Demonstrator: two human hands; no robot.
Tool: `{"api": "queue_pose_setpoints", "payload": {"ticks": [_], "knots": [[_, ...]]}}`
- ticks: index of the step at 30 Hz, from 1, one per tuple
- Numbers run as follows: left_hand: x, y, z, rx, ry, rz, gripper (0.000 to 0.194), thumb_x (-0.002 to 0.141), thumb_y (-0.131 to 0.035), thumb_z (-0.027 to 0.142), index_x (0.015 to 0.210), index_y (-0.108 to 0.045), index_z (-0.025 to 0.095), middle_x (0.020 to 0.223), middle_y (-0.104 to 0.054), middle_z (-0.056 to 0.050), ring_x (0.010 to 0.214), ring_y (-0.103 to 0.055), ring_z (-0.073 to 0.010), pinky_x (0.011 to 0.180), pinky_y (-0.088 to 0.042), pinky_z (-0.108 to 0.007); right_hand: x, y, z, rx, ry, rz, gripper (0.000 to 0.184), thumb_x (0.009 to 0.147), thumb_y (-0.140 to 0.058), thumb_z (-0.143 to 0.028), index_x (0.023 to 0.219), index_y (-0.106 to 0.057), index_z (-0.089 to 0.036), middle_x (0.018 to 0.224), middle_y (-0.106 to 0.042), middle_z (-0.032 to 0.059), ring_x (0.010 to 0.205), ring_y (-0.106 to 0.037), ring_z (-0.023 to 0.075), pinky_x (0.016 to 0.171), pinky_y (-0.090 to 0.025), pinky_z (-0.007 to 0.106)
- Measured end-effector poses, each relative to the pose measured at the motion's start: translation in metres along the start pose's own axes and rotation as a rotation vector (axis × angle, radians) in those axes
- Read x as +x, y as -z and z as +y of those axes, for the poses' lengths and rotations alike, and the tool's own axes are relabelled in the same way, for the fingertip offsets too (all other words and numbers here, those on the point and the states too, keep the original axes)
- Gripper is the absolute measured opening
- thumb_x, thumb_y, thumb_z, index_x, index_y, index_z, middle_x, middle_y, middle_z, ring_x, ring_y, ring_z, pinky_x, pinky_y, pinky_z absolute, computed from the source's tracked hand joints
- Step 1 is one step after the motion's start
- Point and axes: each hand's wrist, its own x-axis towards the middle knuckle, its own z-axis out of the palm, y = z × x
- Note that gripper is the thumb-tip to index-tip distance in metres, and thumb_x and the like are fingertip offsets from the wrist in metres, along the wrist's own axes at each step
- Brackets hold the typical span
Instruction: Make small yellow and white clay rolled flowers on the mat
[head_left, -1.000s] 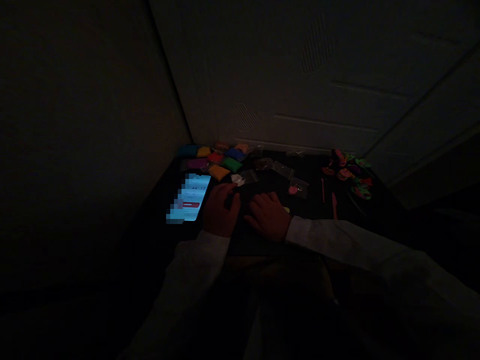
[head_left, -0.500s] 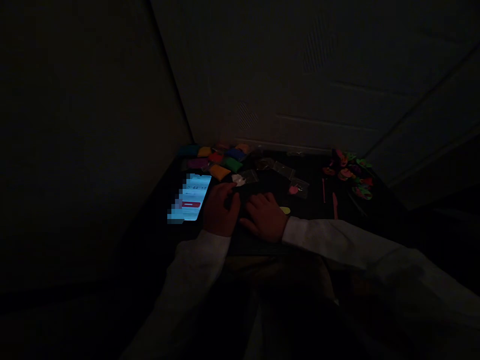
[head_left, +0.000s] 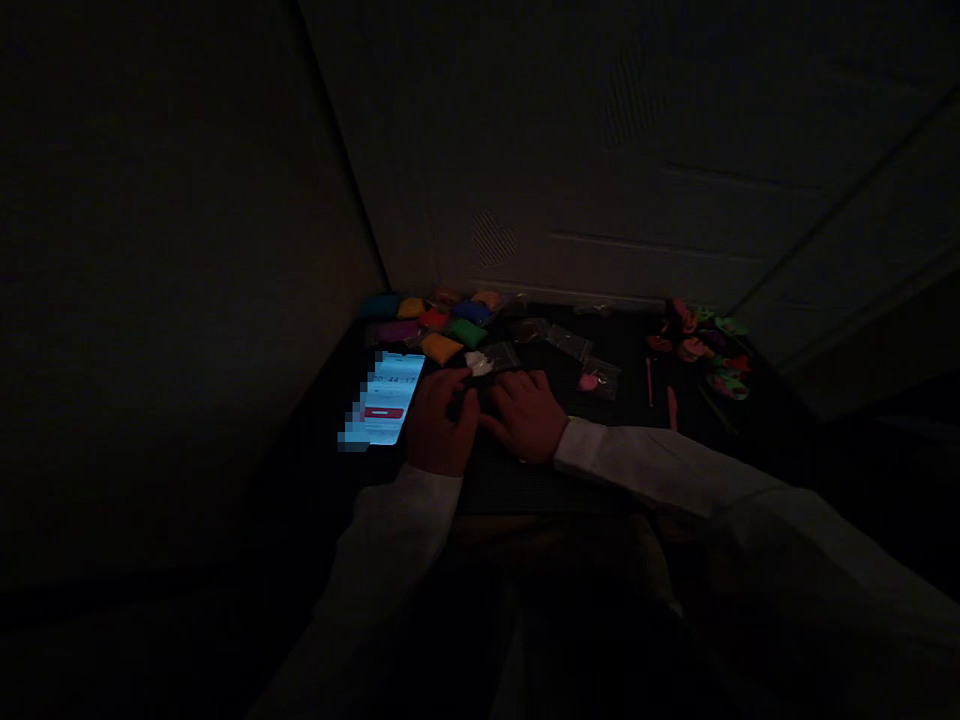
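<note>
In dim light, my left hand rests on the dark table beside a lit phone. Its fingers curl and the thumb comes round towards them; whatever they hold, if anything, is lost in shadow. Just to the right lies my right hand, palm down with fingers stretched forward and its thumb pointing at the left hand. No object shows in it. Beyond the fingertips, white clay sits by a clear plastic bag. Pink clay lies on another clear bag.
Several coloured clay packets, among them an orange one and a green one, crowd the back left. At the right are a pink stick, a pink plastic knife and a colourful pile of small shapes. A wall stands behind.
My right hand has shifted slightly forward and left, closer to the left hand, and the yellow-green piece beside it is now mostly covered. My left hand has barely moved.
</note>
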Motion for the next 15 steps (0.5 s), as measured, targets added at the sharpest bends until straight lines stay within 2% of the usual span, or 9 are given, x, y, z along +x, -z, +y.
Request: {"api": "queue_pose_setpoints", "payload": {"ticks": [5, 10, 15], "knots": [[-0.0002, -0.0004, -0.0006, 0.001, 0.002, 0.006, 0.024, 0.075, -0.050, 0.017, 0.099, -0.055, 0.017, 0.092, -0.057, -0.005, 0.081, -0.054, -0.0138, 0.075, -0.045, -0.028, -0.0055, -0.0014, -0.0052, 0.028, 0.149, -0.026, 0.048, 0.084, -0.025, -0.052, 0.096, -0.052, -0.014, 0.099, -0.053, 0.0107, 0.090, -0.042, 0.0232, 0.078, -0.026, 0.041], [0.0000, -0.0005, -0.0018, 0.002, -0.006, 0.008, 0.025, 0.075, -0.050, 0.017, 0.099, -0.055, 0.017, 0.092, -0.057, -0.005, 0.083, -0.054, -0.0142, 0.074, -0.045, -0.027, 0.0031, -0.0037, -0.0012, 0.024, 0.000, 0.022, 0.049, 0.086, -0.024, -0.050, 0.101, -0.051, -0.013, 0.104, -0.052, 0.0128, 0.094, -0.041, 0.0248, 0.080, -0.025, 0.041], [-0.0001, -0.0005, -0.0016, 0.006, -0.003, 0.021, 0.025, 0.075, -0.050, 0.017, 0.099, -0.055, 0.017, 0.092, -0.057, -0.005, 0.082, -0.054, -0.0139, 0.075, -0.045, -0.028, -0.0019, -0.0038, -0.0076, 0.058, 0.110, -0.011, 0.049, 0.084, -0.026, -0.053, 0.100, -0.052, -0.014, 0.104, -0.052, 0.0117, 0.092, -0.041, 0.0242, 0.081, -0.025, 0.041]]}}
